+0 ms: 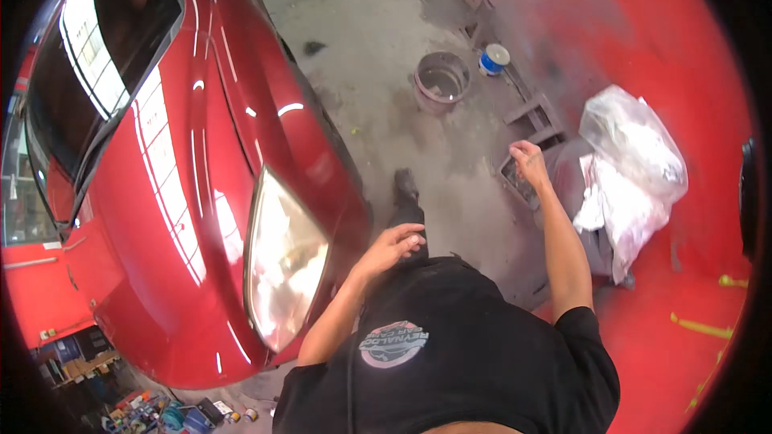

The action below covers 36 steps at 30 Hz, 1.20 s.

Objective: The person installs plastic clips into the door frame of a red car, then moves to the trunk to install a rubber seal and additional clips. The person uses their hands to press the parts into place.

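My left hand [392, 249] hangs in front of my body, near the headlight [285, 265] of a glossy red car [169, 257] but apart from it. Its fingers are loosely bent, slightly spread, and nothing shows in them. Out to the right, my right hand [528, 162] is raised with its fingers loosely curled and partly apart; I see no object in it. It appears above a grey block-like stand [515, 181] and touches nothing that I can make out. One dark shoe [406, 185] of mine shows on the floor ahead.
A dusty bucket [441, 83] stands ahead beside a blue-and-white can [494, 59]. Clear plastic bags [631, 153] with white contents sit against the red wall [643, 40] on the right. Assorted bottles and supplies [173, 414] crowd the lower left. Grey concrete floor [362, 40] runs alongside the car.
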Each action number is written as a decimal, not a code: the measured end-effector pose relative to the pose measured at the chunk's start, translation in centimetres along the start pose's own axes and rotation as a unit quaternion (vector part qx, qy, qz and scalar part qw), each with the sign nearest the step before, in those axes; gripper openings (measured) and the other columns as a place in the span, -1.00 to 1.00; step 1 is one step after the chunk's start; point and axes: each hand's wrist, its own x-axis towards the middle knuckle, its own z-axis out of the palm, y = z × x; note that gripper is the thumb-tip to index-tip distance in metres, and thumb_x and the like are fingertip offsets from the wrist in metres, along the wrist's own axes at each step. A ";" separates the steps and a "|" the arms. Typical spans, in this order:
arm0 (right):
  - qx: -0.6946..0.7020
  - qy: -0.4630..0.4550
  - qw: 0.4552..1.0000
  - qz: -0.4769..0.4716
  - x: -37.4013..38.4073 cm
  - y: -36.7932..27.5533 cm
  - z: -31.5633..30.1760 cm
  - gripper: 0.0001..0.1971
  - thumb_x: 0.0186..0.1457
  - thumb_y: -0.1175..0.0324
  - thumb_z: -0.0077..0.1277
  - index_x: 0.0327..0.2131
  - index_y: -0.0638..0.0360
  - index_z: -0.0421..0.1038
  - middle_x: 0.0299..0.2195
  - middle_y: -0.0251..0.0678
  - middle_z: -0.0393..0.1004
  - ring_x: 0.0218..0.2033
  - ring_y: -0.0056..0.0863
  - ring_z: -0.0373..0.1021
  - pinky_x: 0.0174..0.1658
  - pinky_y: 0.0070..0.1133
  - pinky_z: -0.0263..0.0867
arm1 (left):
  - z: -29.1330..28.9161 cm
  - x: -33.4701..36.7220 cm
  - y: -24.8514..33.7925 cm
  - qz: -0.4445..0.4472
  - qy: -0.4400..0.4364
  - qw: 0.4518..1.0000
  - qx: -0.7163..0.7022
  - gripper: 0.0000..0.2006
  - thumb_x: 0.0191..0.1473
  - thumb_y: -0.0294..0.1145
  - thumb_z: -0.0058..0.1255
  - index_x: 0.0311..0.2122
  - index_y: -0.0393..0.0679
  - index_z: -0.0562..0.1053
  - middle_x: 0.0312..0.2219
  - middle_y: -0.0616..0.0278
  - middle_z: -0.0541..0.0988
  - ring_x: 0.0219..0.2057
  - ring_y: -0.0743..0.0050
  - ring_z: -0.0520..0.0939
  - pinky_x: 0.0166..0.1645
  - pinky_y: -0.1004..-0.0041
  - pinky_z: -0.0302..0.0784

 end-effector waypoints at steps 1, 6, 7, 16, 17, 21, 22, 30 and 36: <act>-0.009 0.000 1.000 -0.029 3.4 -1.7 0.6 -0.74 0.16 0.20 0.09 -0.26 0.23 0.51 -0.64 -0.43 0.37 -0.69 -0.63 0.31 -0.63 -0.62 0.23 | -1.3 2.5 0.9 0.006 0.011 1.000 -0.008 -0.51 0.30 -0.19 -0.06 0.23 -0.22 0.30 -0.03 0.07 0.56 -0.03 0.30 0.57 0.03 0.36 0.49; -0.176 -0.025 0.967 -0.183 17.0 3.0 4.2 -0.75 0.11 0.25 0.13 -0.41 0.29 0.48 -0.63 -0.40 0.40 -0.66 -0.59 0.32 -0.58 -0.52 0.25 | -7.9 16.1 9.9 0.042 0.006 0.999 -0.011 -0.56 0.30 -0.23 -0.06 0.22 -0.15 0.33 -0.05 0.12 0.57 -0.07 0.43 0.56 -0.04 0.44 0.49; -0.136 -0.074 0.987 -0.040 17.2 3.4 3.8 -0.76 0.11 0.29 0.10 -0.43 0.32 0.48 -0.62 -0.37 0.41 -0.67 -0.56 0.33 -0.59 -0.50 0.25 | -9.7 17.7 12.9 0.070 0.024 0.997 -0.008 -0.56 0.30 -0.24 -0.05 0.22 -0.16 0.33 -0.06 0.13 0.57 -0.06 0.42 0.56 -0.03 0.43 0.49; -0.200 -0.225 0.855 0.423 28.5 12.0 0.5 -0.88 0.01 0.34 0.10 -0.47 0.17 0.50 -0.54 -0.18 0.55 -0.62 -0.28 0.51 -0.61 -0.29 0.39 | -26.5 29.5 30.2 0.111 0.145 0.983 -0.011 -0.55 0.29 -0.23 -0.04 0.20 -0.24 0.34 -0.06 0.09 0.58 -0.04 0.32 0.58 0.03 0.34 0.49; -0.296 -0.328 0.881 0.172 31.7 11.5 0.8 -0.88 -0.02 0.32 0.11 -0.47 0.16 0.50 -0.54 -0.18 0.55 -0.59 -0.27 0.51 -0.56 -0.30 0.41 | -28.1 32.7 31.8 0.118 0.119 0.986 -0.016 -0.55 0.29 -0.23 -0.04 0.20 -0.24 0.34 -0.06 0.09 0.58 -0.04 0.32 0.58 0.03 0.34 0.50; -0.413 -0.413 0.804 -0.114 51.3 10.3 6.4 -0.76 -0.31 0.21 0.19 -0.49 0.09 0.54 -0.52 -0.13 0.54 -0.45 -0.15 0.51 -0.35 -0.31 0.41 | -35.1 42.2 35.8 0.139 0.097 0.981 -0.091 -0.55 0.30 -0.22 -0.04 0.19 -0.24 0.35 -0.08 0.08 0.59 -0.04 0.32 0.59 0.03 0.34 0.50; -0.496 -0.393 0.679 -0.373 57.2 6.7 9.4 -0.82 -0.29 0.26 0.19 -0.54 0.05 0.50 -0.62 -0.32 0.48 -0.45 -0.28 0.51 -0.39 -0.37 0.40 | -37.7 44.5 36.4 0.132 0.102 0.983 -0.080 -0.55 0.30 -0.22 -0.04 0.19 -0.24 0.35 -0.08 0.08 0.59 -0.04 0.31 0.59 0.03 0.34 0.50; -0.203 -0.258 0.939 -0.099 91.7 -30.3 26.0 -0.70 0.09 0.21 0.03 -0.30 0.29 0.51 -0.66 -0.31 0.40 -0.70 -0.53 0.38 -0.56 -0.54 0.34 | -58.5 56.1 35.8 -0.062 0.330 0.929 -0.157 -0.55 0.29 -0.21 -0.07 0.20 -0.18 0.32 -0.11 0.10 0.58 -0.14 0.28 0.61 -0.11 0.31 0.57; -0.124 -0.270 0.943 -0.148 108.5 -46.6 36.3 -0.75 0.12 0.22 0.02 -0.40 0.24 0.48 -0.70 -0.45 0.30 -0.70 -0.63 0.30 -0.60 -0.56 0.26 | -70.2 64.6 28.1 -0.176 0.469 0.826 -0.258 -0.64 0.25 -0.17 -0.02 0.05 -0.14 0.45 -0.29 0.13 0.63 -0.36 0.38 0.64 -0.36 0.36 0.58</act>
